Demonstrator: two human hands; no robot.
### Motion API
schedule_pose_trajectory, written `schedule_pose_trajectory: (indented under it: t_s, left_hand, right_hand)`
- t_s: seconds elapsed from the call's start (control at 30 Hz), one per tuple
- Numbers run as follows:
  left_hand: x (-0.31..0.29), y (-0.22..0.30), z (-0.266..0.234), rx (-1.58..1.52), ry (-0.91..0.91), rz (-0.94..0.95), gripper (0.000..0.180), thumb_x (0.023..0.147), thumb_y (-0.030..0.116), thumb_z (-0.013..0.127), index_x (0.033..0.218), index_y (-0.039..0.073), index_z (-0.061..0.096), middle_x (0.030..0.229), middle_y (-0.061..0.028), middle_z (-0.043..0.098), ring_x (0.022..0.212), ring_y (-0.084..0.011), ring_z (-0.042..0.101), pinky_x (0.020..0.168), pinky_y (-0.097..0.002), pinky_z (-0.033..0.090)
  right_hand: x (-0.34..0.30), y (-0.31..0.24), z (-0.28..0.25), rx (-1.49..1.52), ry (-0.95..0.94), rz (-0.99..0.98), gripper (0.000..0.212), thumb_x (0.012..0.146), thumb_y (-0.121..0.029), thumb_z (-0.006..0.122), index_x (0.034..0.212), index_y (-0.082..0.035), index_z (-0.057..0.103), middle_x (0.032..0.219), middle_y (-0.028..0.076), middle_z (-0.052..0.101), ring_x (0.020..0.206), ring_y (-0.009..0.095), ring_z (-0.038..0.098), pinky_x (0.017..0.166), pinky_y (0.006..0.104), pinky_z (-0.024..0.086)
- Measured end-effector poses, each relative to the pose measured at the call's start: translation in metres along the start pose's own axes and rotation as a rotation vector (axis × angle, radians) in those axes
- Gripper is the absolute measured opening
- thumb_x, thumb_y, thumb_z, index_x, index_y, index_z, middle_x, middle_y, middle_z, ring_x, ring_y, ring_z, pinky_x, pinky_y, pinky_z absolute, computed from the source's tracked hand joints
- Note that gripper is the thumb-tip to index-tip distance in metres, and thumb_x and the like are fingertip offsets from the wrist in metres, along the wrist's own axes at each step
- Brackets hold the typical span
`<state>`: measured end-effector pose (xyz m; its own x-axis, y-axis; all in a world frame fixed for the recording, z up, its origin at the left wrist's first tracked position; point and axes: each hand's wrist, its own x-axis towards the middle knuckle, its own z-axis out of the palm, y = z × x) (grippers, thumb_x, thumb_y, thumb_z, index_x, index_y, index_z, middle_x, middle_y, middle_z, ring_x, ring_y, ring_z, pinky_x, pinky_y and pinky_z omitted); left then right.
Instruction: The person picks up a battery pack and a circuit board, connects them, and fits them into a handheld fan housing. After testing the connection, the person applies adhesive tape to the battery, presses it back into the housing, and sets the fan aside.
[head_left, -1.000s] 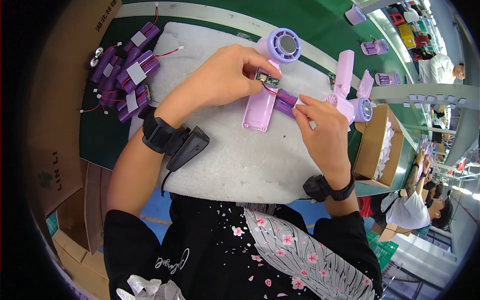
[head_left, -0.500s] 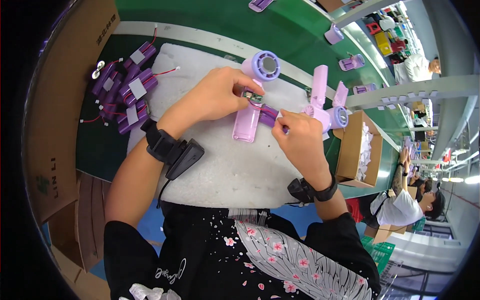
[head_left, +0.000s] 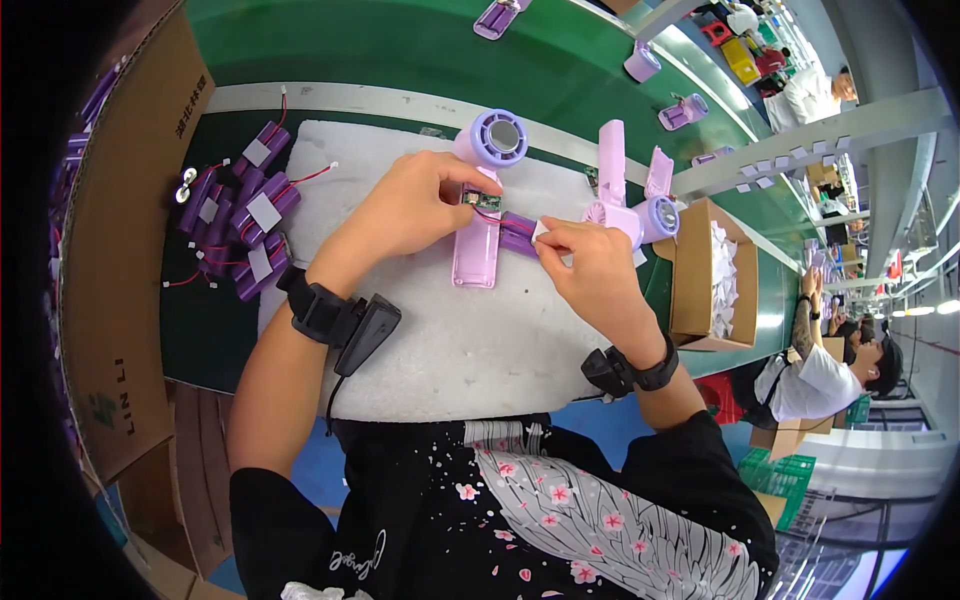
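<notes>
A light-purple handheld fan (head_left: 476,255) lies with its handle casing exposed and its round head (head_left: 498,138) pointing away from me. My left hand (head_left: 415,205) is closed around its neck, thumb and fingers at a small green circuit board (head_left: 483,200). Beside the handle lies a purple battery pack (head_left: 517,236), with red and dark wires running toward the board. At the pack's right end my right hand (head_left: 592,268) pinches a small white pad (head_left: 540,231); whether the pad is stuck to the pack I cannot tell.
Several wired purple battery packs (head_left: 265,212) lie at the left beside a tall cardboard box (head_left: 125,270). On the right are more fan parts (head_left: 612,165) and an open carton (head_left: 690,290) of white pieces. A white foam mat (head_left: 430,350) lies under the work. Another person (head_left: 815,385) sits far right.
The view has shifted a little. My right fingers have a white pad showing at their tips at the battery pack's end. My left hand stays on the fan's neck.
</notes>
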<state>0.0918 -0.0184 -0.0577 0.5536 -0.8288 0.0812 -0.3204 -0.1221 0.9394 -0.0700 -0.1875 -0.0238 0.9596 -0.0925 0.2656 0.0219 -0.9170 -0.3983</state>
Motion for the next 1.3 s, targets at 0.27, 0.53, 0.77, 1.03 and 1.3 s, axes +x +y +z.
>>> schedule_pose_trajectory:
  t_s: [0.27, 0.53, 0.77, 1.03, 1.3]
  left_hand:
    - [0.002, 0.005, -0.005, 0.026, -0.037, -0.065, 0.038, 0.072, -0.006, 0.057, 0.107, 0.003, 0.071, 0.103, -0.0063, 0.068, 0.077, -0.0118, 0.06, 0.072, -0.0262, 0.05]
    - [0.0, -0.009, -0.002, -0.006, 0.017, -0.009, 0.035, 0.07, 0.002, 0.063, 0.103, 0.008, 0.074, 0.075, -0.0081, 0.066, 0.064, -0.0151, 0.056, 0.063, -0.0294, 0.048]
    - [0.004, 0.0, -0.011, -0.061, -0.023, -0.128, 0.035, 0.072, -0.007, 0.059, 0.104, 0.0, 0.071, 0.098, -0.0036, 0.067, 0.074, -0.0075, 0.056, 0.067, -0.023, 0.047]
    - [-0.003, 0.0, -0.004, -0.067, 0.031, -0.074, 0.036, 0.07, 0.0, 0.063, 0.103, 0.006, 0.073, 0.08, -0.006, 0.067, 0.065, -0.0128, 0.057, 0.062, -0.0268, 0.048]
    - [-0.004, 0.009, -0.006, -0.098, -0.029, -0.118, 0.036, 0.073, -0.009, 0.057, 0.105, -0.001, 0.071, 0.105, -0.0061, 0.064, 0.079, -0.0083, 0.058, 0.068, -0.0212, 0.047]
  right_hand:
    - [0.012, -0.005, 0.005, -0.2, -0.1, 0.006, 0.008, 0.076, -0.004, 0.063, 0.077, 0.003, 0.059, 0.073, 0.019, 0.06, 0.072, 0.038, 0.06, 0.063, 0.0421, 0.047]
    - [0.023, 0.014, -0.025, -0.047, -0.25, 0.011, 0.01, 0.078, -0.005, 0.061, 0.079, 0.005, 0.059, 0.074, 0.019, 0.061, 0.069, 0.035, 0.06, 0.062, 0.0382, 0.048]
    - [0.088, 0.059, -0.095, -0.563, 0.219, 0.295, 0.021, 0.083, -0.016, 0.067, 0.094, 0.002, 0.065, 0.073, 0.009, 0.068, 0.071, 0.014, 0.066, 0.063, 0.0285, 0.052]
    - [0.025, 0.01, 0.002, 0.093, -0.102, -0.147, 0.047, 0.075, -0.013, 0.077, 0.117, 0.0, 0.06, 0.099, 0.01, 0.067, 0.079, 0.016, 0.065, 0.071, 0.0282, 0.051]
    - [0.024, -0.002, -0.018, 0.624, -0.493, 0.215, 0.058, 0.08, -0.01, 0.071, 0.132, 0.0, 0.048, 0.097, 0.014, 0.067, 0.078, 0.016, 0.066, 0.066, 0.0284, 0.053]
